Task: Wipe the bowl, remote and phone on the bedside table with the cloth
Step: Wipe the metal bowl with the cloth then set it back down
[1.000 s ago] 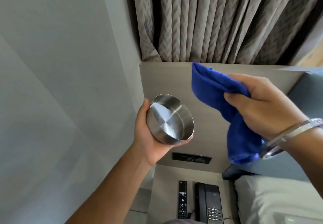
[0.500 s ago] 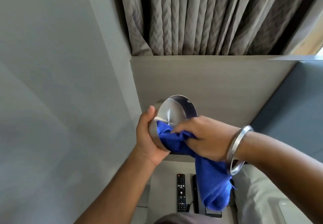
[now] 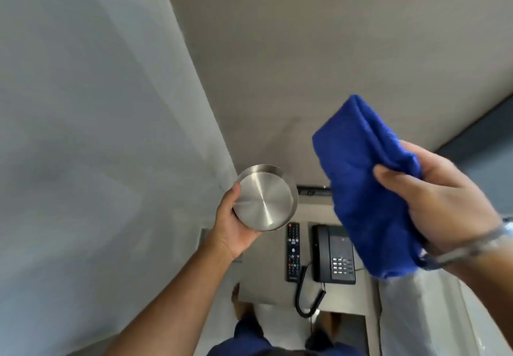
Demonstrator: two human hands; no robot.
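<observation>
My left hand holds a small steel bowl up in the air, its flat underside turned toward me. My right hand grips a bunched blue cloth to the right of the bowl, a gap between them. Below on the bedside table lie a black remote and a black desk phone side by side. The cloth hides the phone's upper right corner.
A grey wall stands close on the left and a beige headboard panel behind the table. A coiled phone cord trails off the table's front. White bedding lies at the right.
The cloth has come out of the bowl and moved right. The bowl has been turned so its underside faces me. The view has tilted down toward the table.
</observation>
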